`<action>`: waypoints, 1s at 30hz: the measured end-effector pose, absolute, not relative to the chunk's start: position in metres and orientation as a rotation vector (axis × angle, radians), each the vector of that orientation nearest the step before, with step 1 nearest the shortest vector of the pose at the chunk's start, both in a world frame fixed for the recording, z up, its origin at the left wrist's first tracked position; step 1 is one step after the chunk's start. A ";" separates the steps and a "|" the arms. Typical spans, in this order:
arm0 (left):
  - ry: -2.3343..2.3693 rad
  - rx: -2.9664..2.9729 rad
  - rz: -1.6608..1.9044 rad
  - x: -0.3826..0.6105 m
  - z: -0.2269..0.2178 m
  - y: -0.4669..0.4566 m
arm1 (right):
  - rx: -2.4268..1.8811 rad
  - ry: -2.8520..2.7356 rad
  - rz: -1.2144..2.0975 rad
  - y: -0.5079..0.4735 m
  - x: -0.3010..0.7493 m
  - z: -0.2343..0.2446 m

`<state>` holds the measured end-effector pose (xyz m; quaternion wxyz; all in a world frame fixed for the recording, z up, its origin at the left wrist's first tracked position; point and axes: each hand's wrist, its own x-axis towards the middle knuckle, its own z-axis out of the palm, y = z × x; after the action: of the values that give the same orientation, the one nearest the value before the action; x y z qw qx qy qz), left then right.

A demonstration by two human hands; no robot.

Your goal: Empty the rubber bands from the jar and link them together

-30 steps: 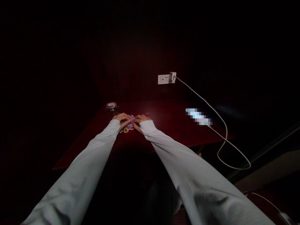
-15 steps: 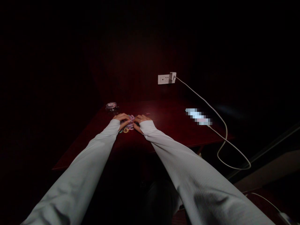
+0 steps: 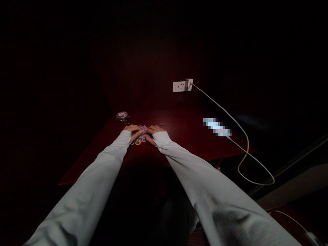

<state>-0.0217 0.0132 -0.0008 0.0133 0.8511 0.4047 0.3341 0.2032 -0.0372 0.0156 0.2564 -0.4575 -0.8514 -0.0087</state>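
A small heap of coloured elastic rings [image 3: 141, 137], pink, purple, yellow and green, lies on a dark red table [image 3: 179, 143]. My left hand [image 3: 133, 131] and my right hand [image 3: 153, 131] meet over the heap, fingertips curled together and pinching at the purple rings between them. Which ring each hand holds is too small and dim to tell. Both arms wear long pale sleeves.
A small round clear container [image 3: 122, 115] stands at the table's far left. A blurred phone [image 3: 217, 127] lies on the right, cabled to a white charger in a wall socket [image 3: 182, 85]. The cable [image 3: 246, 150] loops off the right edge. The surroundings are dark.
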 end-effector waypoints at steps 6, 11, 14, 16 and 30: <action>1.266 2.686 0.947 -0.023 0.009 0.003 | -1.224 -2.272 -0.033 -0.037 0.201 0.013; 1.270 2.672 0.945 -0.019 0.009 0.000 | -1.220 -2.277 -0.030 -0.035 0.201 0.013; 1.276 2.671 0.944 -0.018 0.007 0.000 | -1.224 -2.281 -0.023 -0.035 0.201 0.013; 1.311 2.670 0.961 -0.018 0.005 0.000 | -1.220 -2.281 -0.019 -0.036 0.201 0.014; 1.415 2.651 1.086 -0.018 -0.007 0.013 | -1.237 -2.245 -0.021 -0.039 0.202 0.016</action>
<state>-0.0180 0.0126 -0.0067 -0.0267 0.8294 0.4428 0.3397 0.2017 -0.0391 0.0162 0.2849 -0.4627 -0.8395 -0.0078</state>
